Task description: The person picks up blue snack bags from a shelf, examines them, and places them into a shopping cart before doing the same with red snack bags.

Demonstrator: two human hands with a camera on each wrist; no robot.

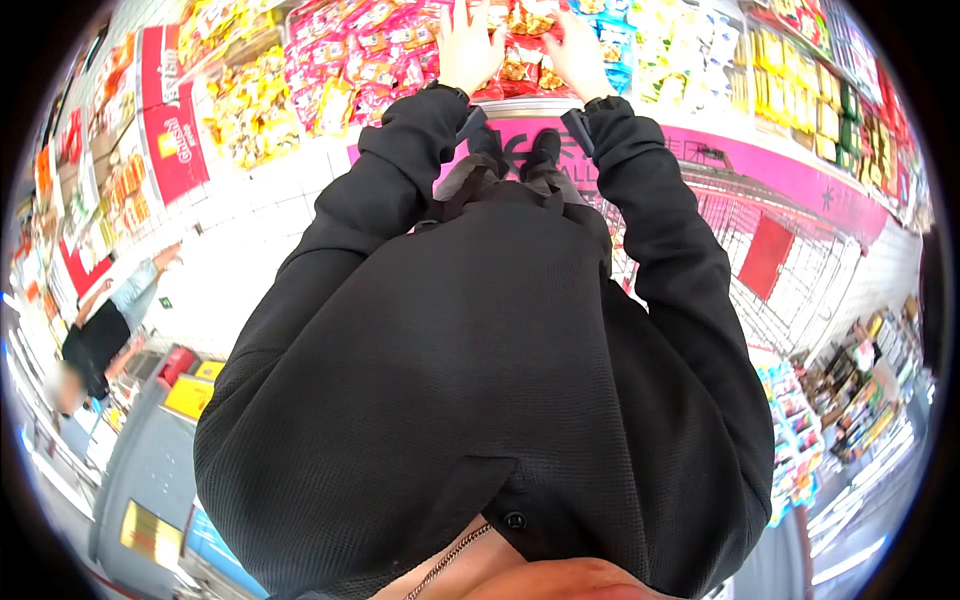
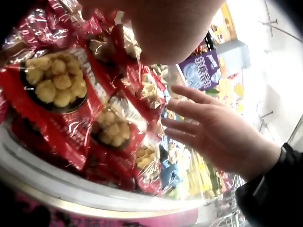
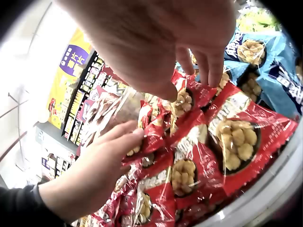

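Bin point(image 1: 760, 160): pink front is facing near; sleeves are hiding most of its white lettering.
Red packets point(image 3: 236, 137): lying heaped in the bin, picturing round golden snacks; print unreadable.
Blue packets point(image 3: 284, 80): lying right of the red ones.
Left hand point(image 1: 468, 50): fingers straight and spread, tips resting on a red packet.
Right hand point(image 1: 578, 50): reaching over the heap, fingers relaxed and apart, gripping nothing.

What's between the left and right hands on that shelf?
Overlapping red snack packets picturing round puffs; no bare stretch. Head view shows them between left hand and right hand; right wrist view shows them closest.
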